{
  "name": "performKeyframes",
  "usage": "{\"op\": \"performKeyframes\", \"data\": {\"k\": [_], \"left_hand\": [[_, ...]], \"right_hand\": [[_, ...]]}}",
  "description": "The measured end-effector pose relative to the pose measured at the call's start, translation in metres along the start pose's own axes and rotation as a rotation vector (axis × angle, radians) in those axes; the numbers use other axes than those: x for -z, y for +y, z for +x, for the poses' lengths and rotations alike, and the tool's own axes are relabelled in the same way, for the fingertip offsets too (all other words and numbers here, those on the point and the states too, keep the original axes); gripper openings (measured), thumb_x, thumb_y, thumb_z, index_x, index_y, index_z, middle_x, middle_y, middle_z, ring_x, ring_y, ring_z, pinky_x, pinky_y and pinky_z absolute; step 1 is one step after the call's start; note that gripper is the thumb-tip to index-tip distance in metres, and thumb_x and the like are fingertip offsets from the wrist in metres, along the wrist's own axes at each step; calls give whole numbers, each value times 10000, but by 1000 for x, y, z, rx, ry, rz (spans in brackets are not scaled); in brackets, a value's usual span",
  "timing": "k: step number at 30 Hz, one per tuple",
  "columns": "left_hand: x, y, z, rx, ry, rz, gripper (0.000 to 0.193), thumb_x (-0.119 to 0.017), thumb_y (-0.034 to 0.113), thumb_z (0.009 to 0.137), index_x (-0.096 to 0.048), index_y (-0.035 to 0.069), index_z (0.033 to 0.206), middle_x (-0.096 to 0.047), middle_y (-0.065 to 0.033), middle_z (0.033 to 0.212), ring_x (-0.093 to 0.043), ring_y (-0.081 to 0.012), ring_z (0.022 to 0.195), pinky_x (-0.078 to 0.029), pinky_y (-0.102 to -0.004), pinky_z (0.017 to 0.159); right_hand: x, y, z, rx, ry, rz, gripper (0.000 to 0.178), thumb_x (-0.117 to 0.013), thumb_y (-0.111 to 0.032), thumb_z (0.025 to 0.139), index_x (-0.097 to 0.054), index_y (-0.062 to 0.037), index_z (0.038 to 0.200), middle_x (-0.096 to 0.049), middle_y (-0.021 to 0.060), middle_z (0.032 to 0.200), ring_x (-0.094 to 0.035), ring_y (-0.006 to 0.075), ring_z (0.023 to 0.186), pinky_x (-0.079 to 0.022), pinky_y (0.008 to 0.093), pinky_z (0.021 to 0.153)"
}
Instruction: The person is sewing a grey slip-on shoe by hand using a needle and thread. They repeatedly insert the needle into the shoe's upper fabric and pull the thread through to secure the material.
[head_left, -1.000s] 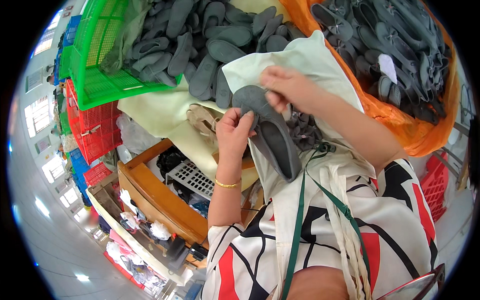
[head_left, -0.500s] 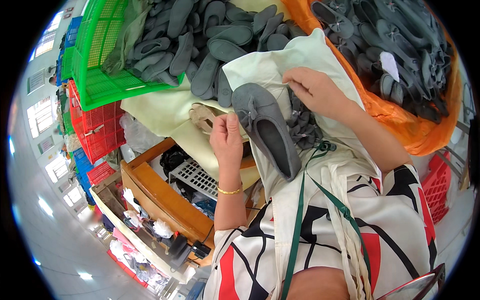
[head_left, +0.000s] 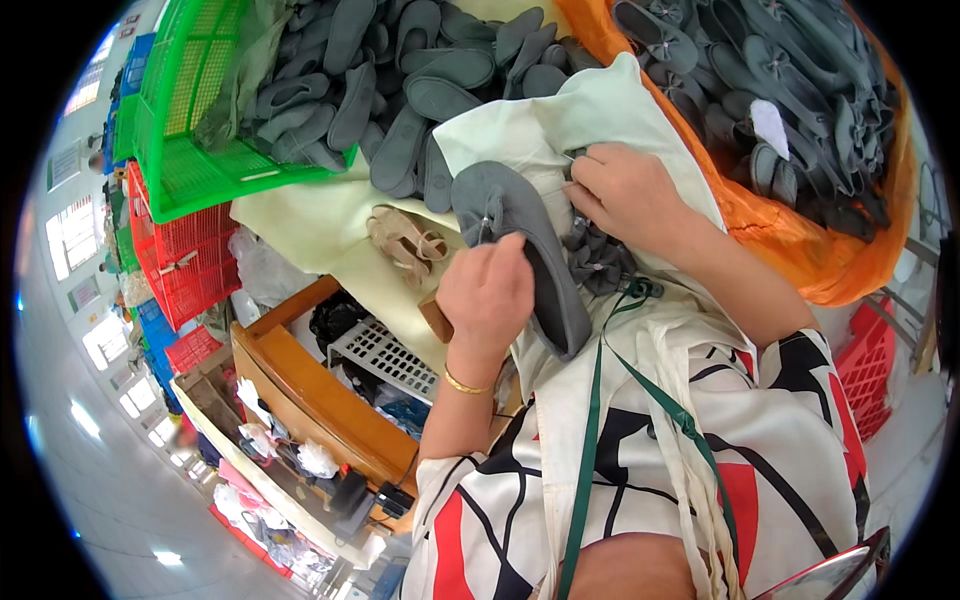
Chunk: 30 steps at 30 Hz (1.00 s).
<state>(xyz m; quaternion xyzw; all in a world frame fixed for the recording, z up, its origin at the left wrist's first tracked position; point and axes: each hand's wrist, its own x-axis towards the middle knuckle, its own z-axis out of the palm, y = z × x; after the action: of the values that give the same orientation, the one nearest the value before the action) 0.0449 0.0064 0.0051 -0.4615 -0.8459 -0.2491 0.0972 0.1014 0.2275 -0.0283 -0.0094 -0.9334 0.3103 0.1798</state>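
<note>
A dark grey slip-on shoe (head_left: 563, 310) with a small bow lies slanting across the pale cloth on my lap. My left hand (head_left: 487, 295) is closed at the shoe's near-left edge, fingers curled over its opening just below the bow. A small shiny spot shows on the bow. To the right of the toe, my right hand (head_left: 628, 190) is closed in a pinch; a thin needle-like sliver shows at its fingertips. Below that hand lies a pile of grey fabric bows (head_left: 600, 258). Scissors with wrapped beige handles (head_left: 403, 243) rest left of the shoe.
A green crate (head_left: 190, 175) and heaped grey shoes (head_left: 400, 150) stand ahead. At the right is an orange sack (head_left: 815, 285) full of shoes with bows. Red crates (head_left: 185, 255) and a wooden drawer table (head_left: 320, 390) holding a white basket (head_left: 385, 355) are at left.
My left hand has moved right and onto the shoe's opening, uncovering the scissors. My right hand's fingers have drawn together into a pinch. The shoe has shifted slightly left.
</note>
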Motion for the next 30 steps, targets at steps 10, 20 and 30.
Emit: {"op": "performKeyframes", "data": {"k": [10, 20, 30], "left_hand": [[-20, -23, -1, 361, -45, 1, 514, -725, 102, 734, -603, 74, 1232, -593, -108, 970, -605, -287, 843, -516, -382, 696], [-32, -39, -9, 245, -18, 117, 438, -707, 133, 744, -590, 104, 1165, -548, -61, 879, -612, -250, 744, -521, -349, 569], [-22, -30, 2, 11, -32, -134, 181, -648, 166, 787, -584, 122, 950, -567, -57, 818, -630, -262, 751, -518, -368, 572]], "right_hand": [[-22, -12, 28, -152, 161, 369, 116, -666, -108, 884, -625, -31, 808, -576, 65, 732, -561, 197, 636, -468, 313, 577], [-59, -72, 47, -667, -62, 1781, 178, -491, -182, 1050, -585, -37, 1010, -530, -22, 804, -481, 59, 735, -432, 206, 708], [0, -113, 5, -471, -42, 1538, 156, -458, -150, 1060, -540, -56, 965, -498, -34, 836, -415, 49, 723, -369, 201, 670]]}}
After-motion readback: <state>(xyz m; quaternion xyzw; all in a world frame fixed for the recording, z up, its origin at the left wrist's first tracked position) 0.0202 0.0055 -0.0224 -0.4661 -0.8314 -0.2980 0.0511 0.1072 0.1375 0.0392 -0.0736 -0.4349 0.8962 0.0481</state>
